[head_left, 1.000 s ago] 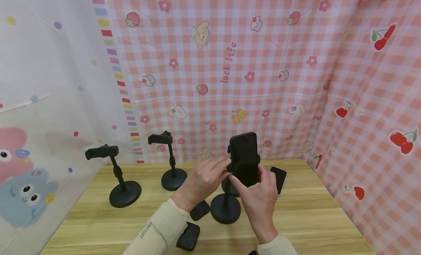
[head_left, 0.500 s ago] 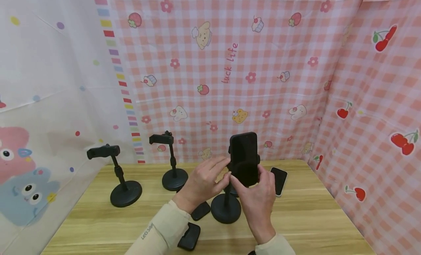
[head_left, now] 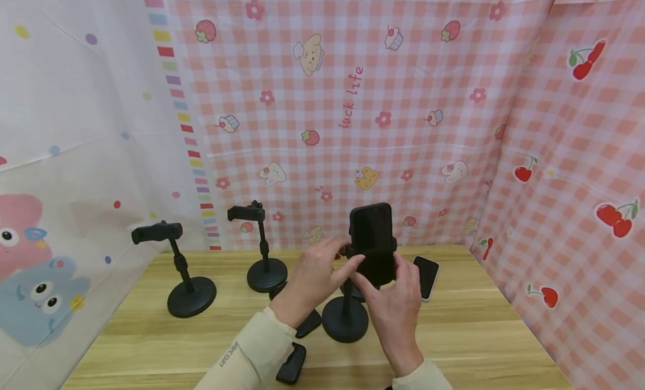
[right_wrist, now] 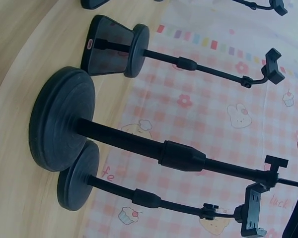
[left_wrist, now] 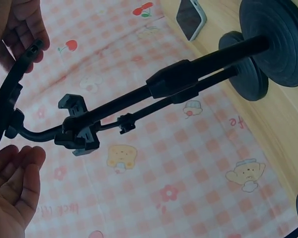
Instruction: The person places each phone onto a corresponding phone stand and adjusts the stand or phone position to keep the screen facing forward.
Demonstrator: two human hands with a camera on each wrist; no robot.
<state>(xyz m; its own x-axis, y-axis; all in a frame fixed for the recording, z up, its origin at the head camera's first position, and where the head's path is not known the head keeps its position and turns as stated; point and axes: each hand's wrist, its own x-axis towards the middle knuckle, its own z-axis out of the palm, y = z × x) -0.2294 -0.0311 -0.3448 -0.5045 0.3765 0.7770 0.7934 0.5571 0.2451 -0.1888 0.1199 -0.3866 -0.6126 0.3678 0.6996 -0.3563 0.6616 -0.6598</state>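
A black smartphone (head_left: 372,233) stands upright in the clamp of a black phone stand (head_left: 345,323). My right hand (head_left: 394,309) holds the phone's lower part, thumb over its front and fingers at the right edge. My left hand (head_left: 309,275) is at the left side of the clamp, its thumb overlapping the phone's lower left in the head view. In the left wrist view the left fingers (left_wrist: 30,173) are beside the back of the clamp (left_wrist: 12,94), and the phone's face is hidden. The stand's round base (right_wrist: 64,119) sits on the table.
Another stand (right_wrist: 74,183) stands right behind this one. Two further stands (head_left: 267,273) (head_left: 191,296) stand to the left. A white-edged phone (head_left: 426,277) lies at the right. Several dark phones (head_left: 291,366) lie under my left arm. Patterned curtains (head_left: 322,99) hang around the wooden table (head_left: 484,334).
My left hand has shifted slightly, its thumb moving right across the phone's lower left and its fingers drawing back at the clamp. The right hand keeps its hold.
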